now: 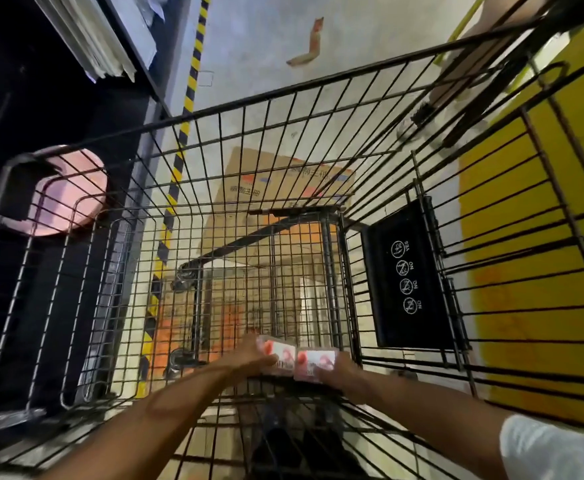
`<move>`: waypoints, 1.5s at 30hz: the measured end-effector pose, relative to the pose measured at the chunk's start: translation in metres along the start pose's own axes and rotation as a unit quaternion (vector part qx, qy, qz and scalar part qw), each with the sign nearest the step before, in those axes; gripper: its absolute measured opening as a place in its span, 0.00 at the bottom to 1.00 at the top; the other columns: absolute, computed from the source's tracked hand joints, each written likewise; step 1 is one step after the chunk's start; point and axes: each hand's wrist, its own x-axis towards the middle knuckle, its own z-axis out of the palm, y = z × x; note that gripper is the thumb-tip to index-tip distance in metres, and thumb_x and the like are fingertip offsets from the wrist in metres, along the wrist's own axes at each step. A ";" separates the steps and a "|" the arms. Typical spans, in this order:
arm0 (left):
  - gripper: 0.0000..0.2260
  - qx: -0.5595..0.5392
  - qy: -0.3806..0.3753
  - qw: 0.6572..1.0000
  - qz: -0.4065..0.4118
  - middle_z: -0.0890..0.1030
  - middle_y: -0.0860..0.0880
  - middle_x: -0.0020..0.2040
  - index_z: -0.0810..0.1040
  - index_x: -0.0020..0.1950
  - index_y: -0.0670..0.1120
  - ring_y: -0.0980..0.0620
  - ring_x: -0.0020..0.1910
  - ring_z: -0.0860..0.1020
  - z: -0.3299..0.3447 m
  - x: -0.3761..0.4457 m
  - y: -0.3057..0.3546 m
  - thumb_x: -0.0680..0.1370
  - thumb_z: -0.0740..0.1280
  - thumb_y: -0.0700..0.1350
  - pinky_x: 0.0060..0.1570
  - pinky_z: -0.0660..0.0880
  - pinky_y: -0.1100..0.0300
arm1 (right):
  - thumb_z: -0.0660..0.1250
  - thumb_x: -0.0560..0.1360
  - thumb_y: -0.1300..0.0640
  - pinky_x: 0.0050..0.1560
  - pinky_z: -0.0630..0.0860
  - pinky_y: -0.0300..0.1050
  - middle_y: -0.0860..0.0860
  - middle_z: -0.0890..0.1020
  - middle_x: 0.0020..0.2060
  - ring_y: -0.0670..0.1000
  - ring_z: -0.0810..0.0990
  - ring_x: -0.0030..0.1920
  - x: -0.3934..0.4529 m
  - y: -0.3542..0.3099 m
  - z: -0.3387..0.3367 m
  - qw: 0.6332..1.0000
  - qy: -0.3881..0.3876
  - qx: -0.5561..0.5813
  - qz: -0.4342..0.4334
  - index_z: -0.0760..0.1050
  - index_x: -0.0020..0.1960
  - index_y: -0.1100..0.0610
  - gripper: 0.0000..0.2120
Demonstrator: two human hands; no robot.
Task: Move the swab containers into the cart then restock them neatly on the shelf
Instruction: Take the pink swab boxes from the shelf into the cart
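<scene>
I look down into a black wire shopping cart [283,109]. Both my arms reach into its basket. My left hand [249,355] grips one white and pink swab container [278,356]. My right hand [339,370] grips a second one [314,363] right beside it. The two containers touch side by side, low in the basket near its near end. Whether they rest on the wire bottom I cannot tell.
A dark shelf unit [58,98] stands on the left with white packs [89,36] on top. A pink round object [65,192] shows behind the cart's left side. A cardboard box [283,188] lies under the cart. A black child-seat flap [408,275] hangs on the right. Yellow floor [525,271] lies to the right.
</scene>
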 end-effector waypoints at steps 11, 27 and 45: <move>0.18 0.314 0.146 0.938 0.009 0.72 0.42 0.61 0.69 0.65 0.42 0.51 0.54 0.74 0.019 0.014 -0.017 0.77 0.68 0.45 0.47 0.77 0.63 | 0.64 0.78 0.63 0.42 0.69 0.25 0.59 0.79 0.59 0.50 0.80 0.56 0.012 0.018 -0.002 0.971 0.126 -0.202 0.032 0.72 0.64 0.66 0.16; 0.23 0.311 0.125 0.942 0.011 0.75 0.43 0.60 0.65 0.65 0.42 0.47 0.57 0.77 0.029 0.019 -0.015 0.74 0.71 0.40 0.50 0.79 0.58 | 0.63 0.78 0.58 0.48 0.76 0.35 0.53 0.82 0.55 0.49 0.81 0.54 0.003 0.021 -0.006 0.951 0.137 -0.275 0.020 0.73 0.68 0.54 0.18; 0.10 0.294 0.137 0.943 0.075 0.75 0.53 0.47 0.71 0.60 0.44 0.58 0.43 0.75 -0.013 -0.041 0.048 0.79 0.63 0.43 0.34 0.70 0.69 | 0.62 0.79 0.56 0.45 0.79 0.41 0.50 0.82 0.45 0.49 0.81 0.45 -0.045 -0.056 -0.017 0.893 0.162 -0.417 -0.036 0.75 0.58 0.57 0.09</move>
